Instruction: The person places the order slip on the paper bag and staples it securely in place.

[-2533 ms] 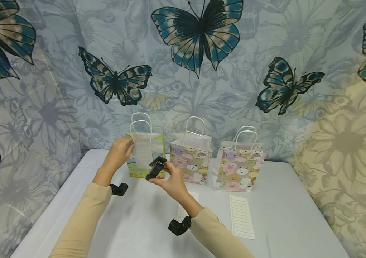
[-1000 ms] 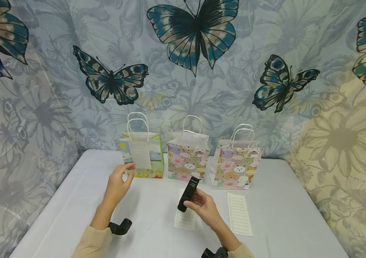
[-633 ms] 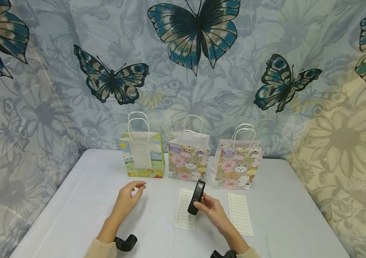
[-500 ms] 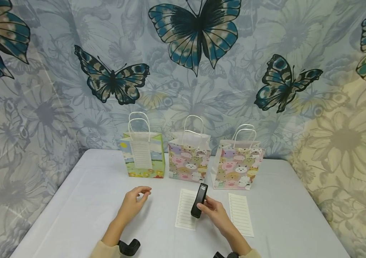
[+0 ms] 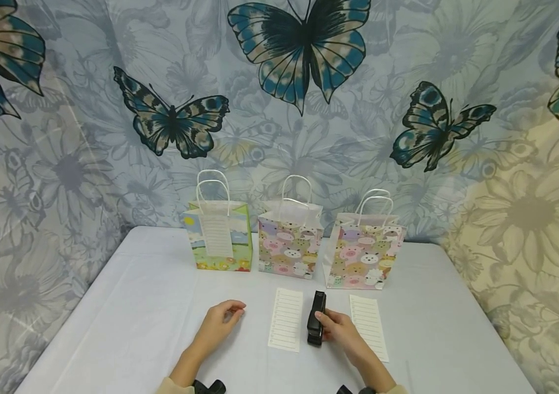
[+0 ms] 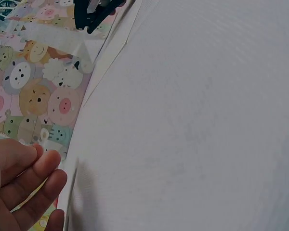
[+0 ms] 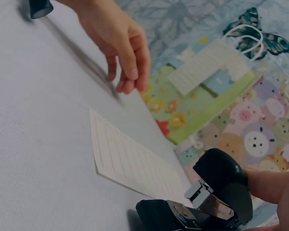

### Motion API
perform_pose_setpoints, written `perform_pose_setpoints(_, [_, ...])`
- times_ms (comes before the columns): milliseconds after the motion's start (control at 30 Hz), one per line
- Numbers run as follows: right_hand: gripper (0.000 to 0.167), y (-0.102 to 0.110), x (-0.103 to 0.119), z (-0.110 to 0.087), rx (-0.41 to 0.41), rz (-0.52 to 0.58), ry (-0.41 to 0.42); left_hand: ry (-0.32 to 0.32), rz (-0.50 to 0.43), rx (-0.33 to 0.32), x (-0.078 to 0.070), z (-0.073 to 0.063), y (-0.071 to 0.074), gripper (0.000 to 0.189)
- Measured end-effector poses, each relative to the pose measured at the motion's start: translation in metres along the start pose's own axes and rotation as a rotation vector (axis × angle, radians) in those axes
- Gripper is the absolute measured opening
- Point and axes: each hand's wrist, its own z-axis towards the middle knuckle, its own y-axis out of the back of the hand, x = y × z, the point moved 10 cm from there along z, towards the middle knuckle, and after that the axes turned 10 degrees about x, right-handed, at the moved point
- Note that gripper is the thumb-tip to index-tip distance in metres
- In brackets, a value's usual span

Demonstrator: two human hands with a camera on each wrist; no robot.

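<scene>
My right hand (image 5: 342, 331) grips a black stapler (image 5: 316, 318), held low over the table between two lined paper slips. In the right wrist view the stapler's jaws gape apart, with its metal parts showing. My left hand (image 5: 218, 323) hovers over the table with loosely curved fingers and nothing in them. The nearer lined slip (image 5: 285, 320) lies flat between both hands. Another lined slip (image 5: 369, 327) lies to the right, partly behind my right hand. A third slip (image 5: 217, 235) hangs on the front of the green meadow-print gift bag (image 5: 240, 260).
Two pink animal-print gift bags, the middle one (image 5: 289, 249) and the right one (image 5: 364, 254), stand beside the green bag along the back of the white-covered table (image 5: 127, 306). A butterfly-print cloth (image 5: 304, 142) hangs close behind them.
My left hand has let go of the green bag and moved toward me and right. My right hand has brought the stapler from that bag to a spot between the two table slips.
</scene>
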Motion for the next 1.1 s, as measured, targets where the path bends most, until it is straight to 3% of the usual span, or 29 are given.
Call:
perform_pose_setpoints(500, [0.061,0.008,-0.009,0.0,-0.065,0.016,-0.111,-0.05,0.005,0.084,-0.01,0.01,-0.026,0.015])
perform_pose_setpoints(767, [0.063,0.009,-0.011,0.001,-0.083,0.015,-0.159,-0.06,0.028,0.082,-0.015,0.012,-0.029,0.014])
perform_pose_setpoints(1100, [0.057,0.02,-0.016,-0.005,-0.175,-0.023,-0.248,-0.078,0.043,0.083,-0.017,0.013,-0.029,0.013])
